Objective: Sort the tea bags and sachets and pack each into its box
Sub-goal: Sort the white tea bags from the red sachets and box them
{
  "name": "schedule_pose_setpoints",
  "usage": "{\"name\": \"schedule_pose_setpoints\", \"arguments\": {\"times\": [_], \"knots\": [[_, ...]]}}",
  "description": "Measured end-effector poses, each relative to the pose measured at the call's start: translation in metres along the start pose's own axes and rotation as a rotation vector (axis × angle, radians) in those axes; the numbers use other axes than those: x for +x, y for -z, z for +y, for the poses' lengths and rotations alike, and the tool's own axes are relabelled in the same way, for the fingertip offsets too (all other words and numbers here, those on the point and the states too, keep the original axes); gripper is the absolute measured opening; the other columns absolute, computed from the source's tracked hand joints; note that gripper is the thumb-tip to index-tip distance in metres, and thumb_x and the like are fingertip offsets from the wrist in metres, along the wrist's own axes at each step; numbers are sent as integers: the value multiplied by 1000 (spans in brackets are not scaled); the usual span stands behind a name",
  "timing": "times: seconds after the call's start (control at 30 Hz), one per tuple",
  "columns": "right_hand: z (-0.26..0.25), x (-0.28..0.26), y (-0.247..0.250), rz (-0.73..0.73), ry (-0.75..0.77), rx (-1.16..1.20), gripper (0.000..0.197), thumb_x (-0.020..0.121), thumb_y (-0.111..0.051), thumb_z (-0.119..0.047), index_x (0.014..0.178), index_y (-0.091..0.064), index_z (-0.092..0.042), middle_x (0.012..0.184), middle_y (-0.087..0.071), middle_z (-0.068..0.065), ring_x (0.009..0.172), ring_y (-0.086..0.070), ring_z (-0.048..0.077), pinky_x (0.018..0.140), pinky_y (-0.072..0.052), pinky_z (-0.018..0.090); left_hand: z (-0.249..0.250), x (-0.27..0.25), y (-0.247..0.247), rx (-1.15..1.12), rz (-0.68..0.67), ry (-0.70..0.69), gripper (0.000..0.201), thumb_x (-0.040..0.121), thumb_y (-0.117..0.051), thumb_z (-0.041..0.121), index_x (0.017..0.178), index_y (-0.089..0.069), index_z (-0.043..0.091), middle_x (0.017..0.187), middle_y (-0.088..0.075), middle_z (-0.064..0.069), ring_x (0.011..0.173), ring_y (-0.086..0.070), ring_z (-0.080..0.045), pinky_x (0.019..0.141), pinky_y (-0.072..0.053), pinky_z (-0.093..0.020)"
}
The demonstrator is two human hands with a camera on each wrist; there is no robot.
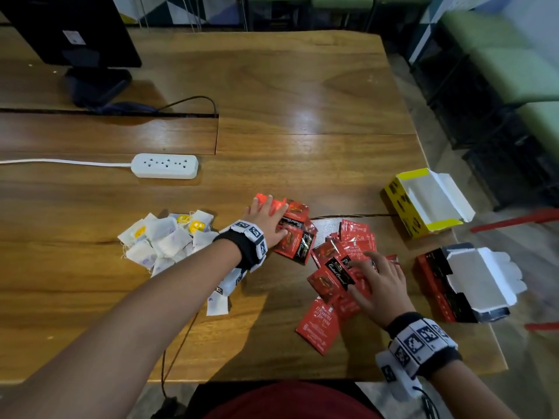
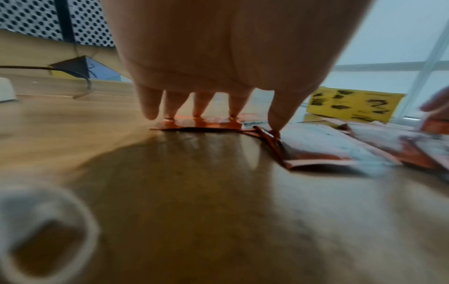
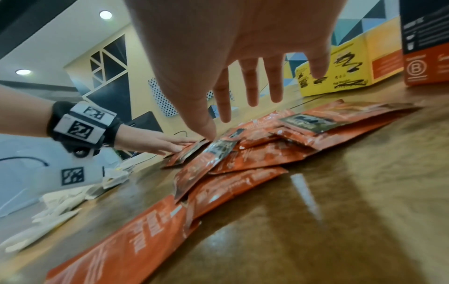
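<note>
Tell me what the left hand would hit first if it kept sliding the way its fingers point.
The left hand lies flat on red sachets, fingers aimed away from the person and slightly right. Past the last sachet under its fingertips, the table looks bare to its far edge; the yellow box seems well off that line.

White tea bags (image 1: pixel 163 240) lie heaped just left of my left hand (image 1: pixel 266 220). Red sachets (image 1: pixel 338 261) sprawl flat under both my hands. Right of my right hand (image 1: pixel 381 282), the yellow box (image 1: pixel 405 207) and red-black box (image 1: pixel 438 285) stand open.
</note>
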State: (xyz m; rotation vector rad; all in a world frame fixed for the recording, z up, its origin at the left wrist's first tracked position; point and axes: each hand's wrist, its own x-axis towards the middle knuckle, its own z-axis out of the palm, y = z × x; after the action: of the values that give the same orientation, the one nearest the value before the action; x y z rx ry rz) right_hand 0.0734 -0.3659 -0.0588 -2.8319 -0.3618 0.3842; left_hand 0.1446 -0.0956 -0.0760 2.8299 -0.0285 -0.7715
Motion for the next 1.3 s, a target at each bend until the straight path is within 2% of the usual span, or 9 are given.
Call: {"name": "schedule_pose_setpoints", "arguments": {"times": [0.13,0.27,0.4,0.6,0.8,1.03,1.13,1.2,1.3], "knots": [[6,0,0,-10,-67,40,48,80,-64,-36,125,-49,-29,141,-36,5,131,-35,26,108,-28,53,28,-14,-14,38,1,-97,68,91,-36,55,146,0,38,158,8,-6,144,5,-38,115,-6,-54],[6,-4,-6,-121,-132,15,56,81,-62,-40,132,-40,-31,145,-27,5,134,-27,27,107,-32,48,54,-28,-28,68,25,-176,64,90,-36,55,145,-6,40,158,-1,-5,142,-6,-38,112,-21,-55],[7,-3,-10,-67,-96,74,50,84,-60,-32,131,-45,-23,141,-35,9,132,-32,27,108,-32,42,71,-40,-37,-1,-2,-215,66,89,-39,54,144,-6,40,157,-3,-5,140,-12,-36,107,-32,-53],[15,-1,0,8,-53,204,44,84,-60,-17,127,-51,-19,136,-41,7,126,-41,24,103,-38,36,88,-60,-33,-283,-69,-314,63,92,-48,37,147,-17,30,154,-12,-4,140,-15,-28,113,-21,-46],[27,1,26,133,-62,183,37,82,-61,-10,119,-56,-13,123,-48,10,111,-50,24,91,-37,24,75,-64,-30,-289,-13,-335,54,91,-51,28,141,-32,29,152,-20,-1,139,-18,-23,112,-24,-44],[40,61,70,205,-246,72,46,80,-60,-14,125,-51,-14,140,-34,13,130,-34,31,106,-34,41,73,-69,-36,-171,-177,-374,55,91,-53,27,142,-33,27,155,-12,-2,140,-22,-23,111,-29,-38],[44,86,73,79,-325,-13,45,82,-59,-18,125,-51,-11,139,-36,18,128,-37,34,107,-34,42,71,-74,-31,-255,-139,-355,51,92,-51,24,140,-36,24,154,-15,-3,137,-29,-22,107,-35,-35],[43,97,72,-13,-332,-94,42,83,-58,-19,122,-53,-5,133,-44,19,121,-46,35,104,-38,42,59,-77,-24,-297,-68,-319,48,92,-50,24,138,-39,23,152,-21,-4,136,-30,-22,107,-34,-34],[38,108,71,-29,-310,-101,39,83,-54,-8,121,-55,0,131,-47,20,118,-48,37,102,-40,42,28,-80,-16,-295,69,-218,44,90,-51,24,133,-46,23,149,-29,-4,135,-33,-22,109,-29,-31]]}}
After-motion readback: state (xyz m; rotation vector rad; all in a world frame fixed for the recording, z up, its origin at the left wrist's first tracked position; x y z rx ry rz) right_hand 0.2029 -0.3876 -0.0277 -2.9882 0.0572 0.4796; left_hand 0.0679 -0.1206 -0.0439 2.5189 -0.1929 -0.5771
